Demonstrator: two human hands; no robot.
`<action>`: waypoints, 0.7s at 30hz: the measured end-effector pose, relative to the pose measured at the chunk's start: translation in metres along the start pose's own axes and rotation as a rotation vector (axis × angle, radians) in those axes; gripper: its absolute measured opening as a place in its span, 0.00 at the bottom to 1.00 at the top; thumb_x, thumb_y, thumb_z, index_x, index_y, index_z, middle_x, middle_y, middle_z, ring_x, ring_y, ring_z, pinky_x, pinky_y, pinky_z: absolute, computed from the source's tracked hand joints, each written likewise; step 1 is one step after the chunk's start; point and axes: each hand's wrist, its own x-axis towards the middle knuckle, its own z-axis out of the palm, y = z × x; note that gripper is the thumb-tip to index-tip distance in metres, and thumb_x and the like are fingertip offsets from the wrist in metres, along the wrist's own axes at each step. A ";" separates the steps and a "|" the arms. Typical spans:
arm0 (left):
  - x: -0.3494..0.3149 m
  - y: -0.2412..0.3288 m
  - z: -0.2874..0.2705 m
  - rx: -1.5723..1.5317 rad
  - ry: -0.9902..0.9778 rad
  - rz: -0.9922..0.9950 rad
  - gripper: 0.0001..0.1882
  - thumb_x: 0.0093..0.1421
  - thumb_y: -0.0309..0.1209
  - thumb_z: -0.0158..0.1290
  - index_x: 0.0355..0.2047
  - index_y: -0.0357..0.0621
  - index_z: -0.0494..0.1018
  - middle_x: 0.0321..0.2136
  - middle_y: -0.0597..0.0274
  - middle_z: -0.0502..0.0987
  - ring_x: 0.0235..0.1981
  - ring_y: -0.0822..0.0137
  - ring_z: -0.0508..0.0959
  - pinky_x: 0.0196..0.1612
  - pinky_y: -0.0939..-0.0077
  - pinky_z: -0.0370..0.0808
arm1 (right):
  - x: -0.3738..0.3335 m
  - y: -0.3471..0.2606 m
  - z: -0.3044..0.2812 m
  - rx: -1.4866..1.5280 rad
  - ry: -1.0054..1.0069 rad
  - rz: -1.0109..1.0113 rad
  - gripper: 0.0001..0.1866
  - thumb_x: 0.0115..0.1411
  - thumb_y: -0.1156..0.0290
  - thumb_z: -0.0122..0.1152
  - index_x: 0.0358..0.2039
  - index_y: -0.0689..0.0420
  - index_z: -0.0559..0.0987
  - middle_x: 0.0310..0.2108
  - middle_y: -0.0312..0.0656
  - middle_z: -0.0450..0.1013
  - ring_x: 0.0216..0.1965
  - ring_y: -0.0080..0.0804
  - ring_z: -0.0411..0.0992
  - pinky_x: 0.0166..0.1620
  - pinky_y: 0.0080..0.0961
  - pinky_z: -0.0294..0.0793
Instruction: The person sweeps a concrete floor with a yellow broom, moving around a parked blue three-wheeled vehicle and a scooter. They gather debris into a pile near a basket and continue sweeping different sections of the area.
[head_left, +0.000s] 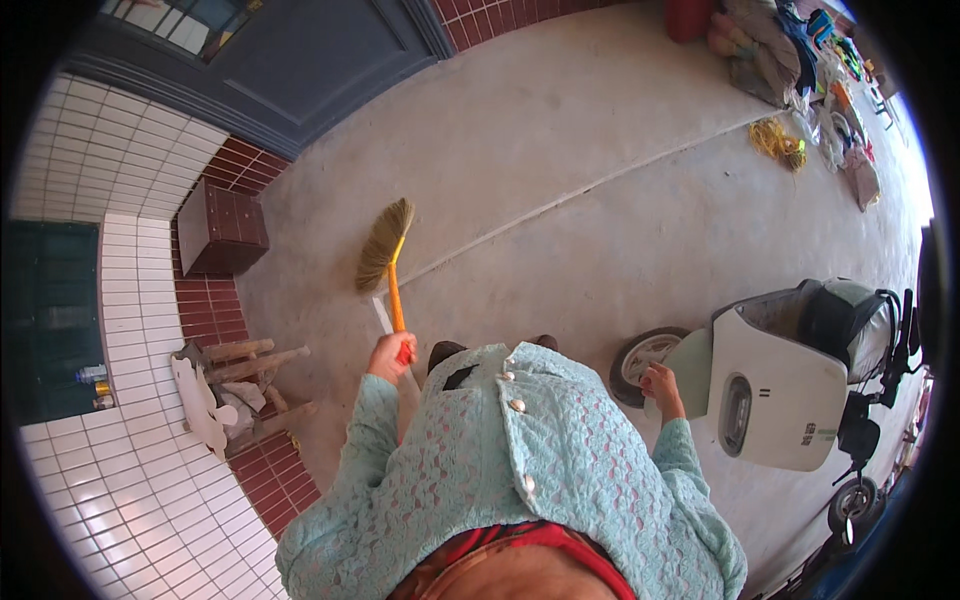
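My left hand (391, 356) is closed round the orange handle of a broom (384, 248). Its fan of straw bristles rests on the concrete floor ahead, bound in yellow at the neck. A pale strip (382, 316) runs beside the handle and behind my hand; I cannot tell whether it is held. My right hand (660, 386) hangs at my right side with its fingers curled in, next to the wheel of a white scooter (780, 390). The inside of that hand is hidden. Both arms wear light green lace sleeves.
A brown box (222, 228) stands against the tiled wall at left, with a wooden stool (255, 375) nearer me. Beyond is a grey door (300, 70). A seam crosses the floor (520, 130). Yellow strands (775, 142) and a heap of bags (840, 120) lie at far right.
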 end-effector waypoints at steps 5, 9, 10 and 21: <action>-0.010 -0.017 0.054 0.004 -0.096 0.086 0.05 0.46 0.27 0.46 0.17 0.40 0.64 0.12 0.62 0.65 0.11 0.69 0.66 0.12 0.77 0.63 | 0.051 -0.026 -0.004 -0.105 -0.188 -0.098 0.23 0.51 0.66 0.47 0.48 0.59 0.62 0.19 0.36 0.66 0.19 0.23 0.66 0.22 0.21 0.68; -0.037 0.005 0.100 0.007 -0.280 0.005 0.03 0.47 0.24 0.46 0.22 0.41 0.63 0.14 0.64 0.64 0.13 0.74 0.64 0.14 0.81 0.62 | 0.056 -0.116 0.046 -0.174 -0.186 -0.101 0.23 0.52 0.64 0.47 0.48 0.59 0.62 0.22 0.37 0.67 0.23 0.26 0.68 0.27 0.22 0.69; -0.045 0.014 0.112 -0.009 -0.336 -0.021 0.03 0.47 0.24 0.46 0.23 0.40 0.62 0.14 0.65 0.64 0.13 0.74 0.64 0.14 0.81 0.62 | 0.061 -0.135 0.054 -0.209 -0.197 -0.119 0.23 0.52 0.64 0.46 0.48 0.60 0.62 0.23 0.38 0.68 0.24 0.26 0.68 0.28 0.22 0.69; -0.029 0.135 0.208 -0.181 -0.852 -0.227 0.12 0.49 0.23 0.44 0.36 0.32 0.62 0.18 0.67 0.61 0.13 0.81 0.62 0.11 0.88 0.63 | 0.048 -0.281 0.063 -0.140 -0.176 -0.229 0.23 0.54 0.62 0.46 0.49 0.59 0.61 0.27 0.38 0.69 0.30 0.25 0.68 0.33 0.22 0.69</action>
